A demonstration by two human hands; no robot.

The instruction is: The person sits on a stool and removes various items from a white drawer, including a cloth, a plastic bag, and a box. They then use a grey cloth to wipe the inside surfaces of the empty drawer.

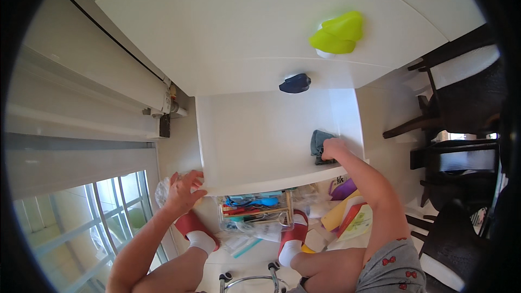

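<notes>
A pulled-out white drawer (260, 130) lies before me. My right hand (334, 149) grips a folded grey-green cloth (319, 142) against the drawer's floor, near its front right corner. At the front left corner of the drawer is my left hand (185, 191), its fingers spread around the edge and holding nothing. Below the drawer front, a clear plastic tray (256, 230) on the floor holds scissors, a blue-handled tool (266, 202) and other small utensils. A crumpled clear plastic bag (162, 192) is beside my left hand.
Yellow-green (340, 34) and dark blue (296, 84) knobs or covers are on the cabinet front above. Papers and packets (346, 215) lie on the floor at right. Dark chairs (464, 106) stand farther right, a barred glass door (118, 199) at left, a wheeled stool base (252, 278) below.
</notes>
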